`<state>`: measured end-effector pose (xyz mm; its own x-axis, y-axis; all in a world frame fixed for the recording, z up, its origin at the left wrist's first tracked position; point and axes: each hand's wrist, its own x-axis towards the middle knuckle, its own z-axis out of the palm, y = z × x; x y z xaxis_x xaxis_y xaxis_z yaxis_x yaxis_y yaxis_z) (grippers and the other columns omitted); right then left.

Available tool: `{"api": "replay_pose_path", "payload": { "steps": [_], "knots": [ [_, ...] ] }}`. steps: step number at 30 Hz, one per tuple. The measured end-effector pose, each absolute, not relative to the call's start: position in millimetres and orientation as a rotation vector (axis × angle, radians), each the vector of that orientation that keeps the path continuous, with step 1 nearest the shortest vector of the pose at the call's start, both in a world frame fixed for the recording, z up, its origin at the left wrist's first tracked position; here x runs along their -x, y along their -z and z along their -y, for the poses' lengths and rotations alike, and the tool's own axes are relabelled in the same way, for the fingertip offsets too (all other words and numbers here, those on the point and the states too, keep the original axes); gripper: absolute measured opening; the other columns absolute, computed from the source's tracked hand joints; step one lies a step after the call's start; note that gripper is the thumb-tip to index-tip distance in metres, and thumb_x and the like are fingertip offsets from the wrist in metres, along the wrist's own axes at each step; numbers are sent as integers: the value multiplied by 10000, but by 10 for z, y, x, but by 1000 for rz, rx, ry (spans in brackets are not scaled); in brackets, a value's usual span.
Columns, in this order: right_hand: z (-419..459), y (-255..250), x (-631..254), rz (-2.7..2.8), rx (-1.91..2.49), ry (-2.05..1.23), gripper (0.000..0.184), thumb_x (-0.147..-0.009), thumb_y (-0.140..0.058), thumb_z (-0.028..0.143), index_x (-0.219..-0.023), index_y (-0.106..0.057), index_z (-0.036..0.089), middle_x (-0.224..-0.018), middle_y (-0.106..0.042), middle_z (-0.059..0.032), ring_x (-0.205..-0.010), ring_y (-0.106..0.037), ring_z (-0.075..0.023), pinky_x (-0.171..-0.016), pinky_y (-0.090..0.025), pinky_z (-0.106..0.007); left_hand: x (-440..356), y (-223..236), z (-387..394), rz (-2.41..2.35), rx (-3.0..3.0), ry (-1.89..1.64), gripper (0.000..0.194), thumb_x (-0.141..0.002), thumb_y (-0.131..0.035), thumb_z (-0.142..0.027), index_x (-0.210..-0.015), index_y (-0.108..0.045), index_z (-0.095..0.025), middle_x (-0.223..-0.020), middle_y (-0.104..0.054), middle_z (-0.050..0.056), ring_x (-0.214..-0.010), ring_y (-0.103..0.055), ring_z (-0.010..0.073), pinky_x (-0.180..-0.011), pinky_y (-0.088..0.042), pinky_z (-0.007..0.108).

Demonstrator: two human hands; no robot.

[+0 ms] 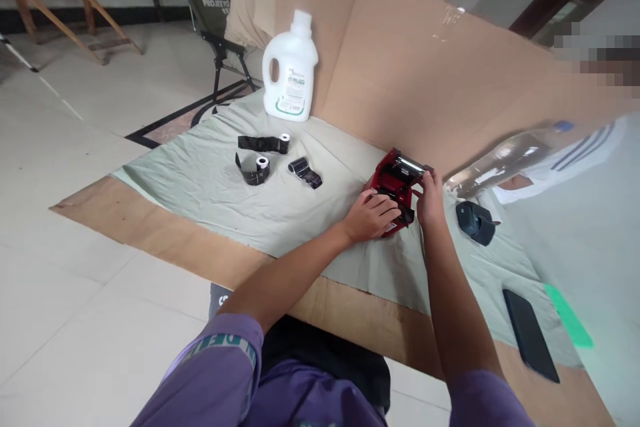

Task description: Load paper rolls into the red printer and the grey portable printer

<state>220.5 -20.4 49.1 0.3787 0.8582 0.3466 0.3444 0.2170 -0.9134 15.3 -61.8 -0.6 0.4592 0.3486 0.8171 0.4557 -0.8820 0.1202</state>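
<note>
A small red and black printer-like device (391, 180), its lid raised, stands on the cloth-covered table near the cardboard. My left hand (373, 215) lies over its near side, fingers bent across the dark front part. With fingers closed at the lid's right edge, my right hand (430, 199) grips the device from the other side; its fingertips are partly hidden. Left of the device lie a black label roll (306, 173), another roll with a white core (256, 172) and a third one, partly unrolled (264, 143).
A white detergent jug (290, 80) stands at the back before a cardboard screen (400, 53). To the right are a clear plastic bottle (500, 159), a small black device (476, 222), a phone (531, 335) and green tape (569, 315). Another person's white sleeve (583, 160) shows behind.
</note>
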Motion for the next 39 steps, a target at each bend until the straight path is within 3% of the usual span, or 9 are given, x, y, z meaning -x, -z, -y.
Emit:
{"api": "replay_pose_path", "payload": {
  "steps": [4, 7, 12, 17, 21, 27, 39],
  "knots": [
    [443, -380, -2088, 1124, 1314, -461, 372, -857, -580, 608, -972, -549, 256, -1116, -609, -7, -1078, -569, -195, -921, -446, -360, -152, 44, 618, 687, 2528, 1373, 256, -977, -507, -255, -1169, -676, -245, -1212, -708, 62, -1167, -586, 217, -1085, -351, 442],
    [656, -221, -1968, 1108, 1209, -466, 300, -792, -683, 465, -945, -554, 240, -1248, -569, -23, -1152, -545, -194, -1027, -405, -372, -150, 73, 618, 670, 2440, 1406, 230, -979, -512, -253, -1133, -683, -250, -1178, -716, 56, -1158, -581, 217, -1067, -364, 426],
    [798, -53, -1833, 955, 1089, -566, 358, -738, -642, 301, -1078, -537, 268, -1302, -542, -24, -1166, -552, -196, -1052, -415, -387, -149, 77, 623, 656, 2338, 1503, 207, -970, -524, -237, -1105, -680, -246, -1097, -713, 49, -1120, -564, 218, -1045, -369, 408],
    [776, 17, -1831, 908, 1088, -615, 625, -765, -629, 329, -1361, -441, 332, -1389, -522, -33, -1272, -523, -210, -1097, -413, -409, -152, 83, 584, 765, 2400, 1695, 242, -984, -460, -280, -1104, -667, -242, -1109, -673, 91, -1098, -551, 246, -1006, -387, 436],
    [719, 114, -1821, 833, 1100, -680, 598, -777, -581, 374, -1356, -450, 314, -1346, -566, -38, -1229, -566, -222, -1059, -459, -431, -131, 92, 494, 1137, 2472, 2034, 372, -980, -467, -404, -1264, -566, -184, -1251, -622, 157, -1177, -524, 290, -1027, -396, 467],
    [677, 132, -1778, 749, 1062, -721, 576, -731, -593, 382, -1289, -488, 286, -1346, -580, -37, -1242, -565, -231, -1099, -438, -449, -100, 88, 393, 1267, 2721, 2295, 387, -980, -449, -362, -1332, -520, -218, -1313, -585, 126, -1175, -564, 241, -998, -465, 390],
    [649, 234, -1798, 765, 1032, -681, 610, -772, -595, 414, -1359, -474, 299, -1511, -474, -45, -1395, -460, -236, -1169, -372, -470, -41, 105, 242, 1185, 2930, 2279, 210, -937, -526, -372, -1076, -578, -223, -1446, -491, 126, -1312, -511, 265, -968, -489, 398]
  ]
}}
